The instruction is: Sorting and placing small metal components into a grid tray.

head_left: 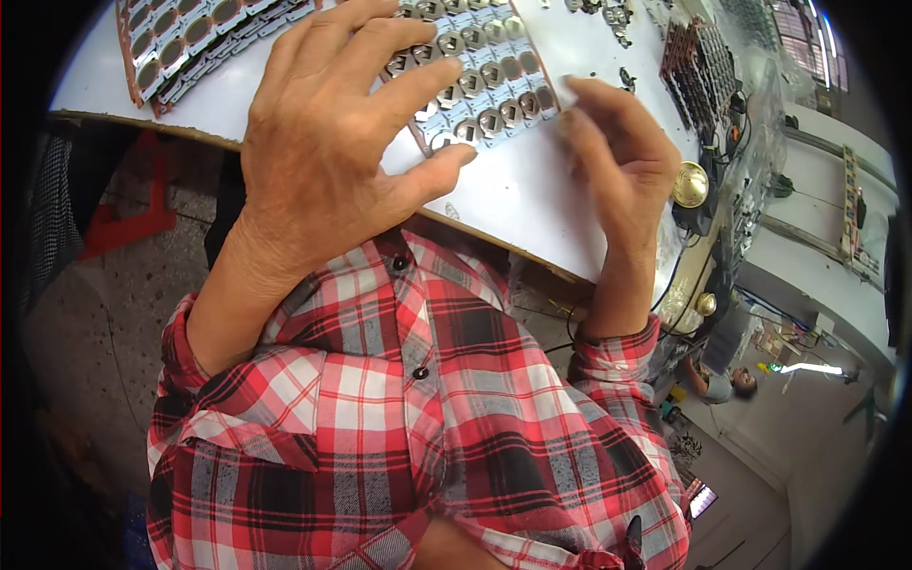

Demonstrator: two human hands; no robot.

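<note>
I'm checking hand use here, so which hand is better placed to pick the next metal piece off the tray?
Probably left: the left hand lies spread over the tray of metal parts, fingertips on the pieces. The right hand only touches the tray's right edge.

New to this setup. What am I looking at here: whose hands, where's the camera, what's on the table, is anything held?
There is no machine here: a person works with two bare hands. The single picture comes from a wide fisheye camera worn on the person's head, looking down, so straight edges bend and the red plaid shirt fills the lower half.

On the white table lies a flat tray of small metal parts set in rows. The left hand lies spread on top of it, fingers pressing down. The right hand is at the tray's right edge, fingertips touching it; I cannot tell whether it pinches anything.

A second tray of similar parts lies at the upper left, and loose small parts sit near the top. A cluttered rack stands to the right, and another person is visible far below.
</note>
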